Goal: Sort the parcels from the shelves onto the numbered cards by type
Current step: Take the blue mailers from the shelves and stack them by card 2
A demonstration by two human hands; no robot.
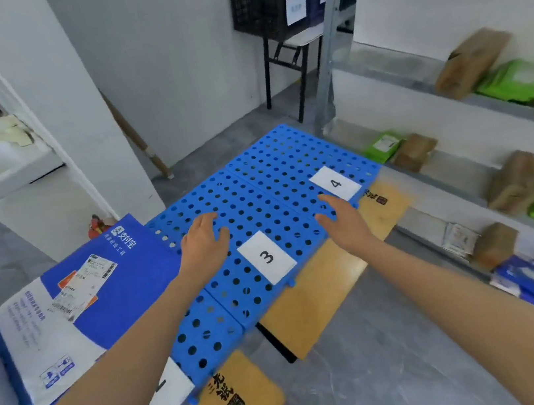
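Two hands, both mine, both empty.

1. Blue-and-white mailer bag (pixel 75 300): flat on the blue perforated platform (pixel 273 163), nine o'clock of my left hand.
2. Left hand (pixel 204 243): fingers loose and spread over the platform, holding nothing.
3. Card 3 (pixel 267 257): four o'clock of that hand.
4. Right hand (pixel 344 222): fingers straight, likewise unladen; card 4 (pixel 335 183) just beyond at twelve o'clock.
5. Shelves (pixel 384 70): three o'clock, stocked with brown boxes (pixel 473 62) and green mailers (pixel 514 82).
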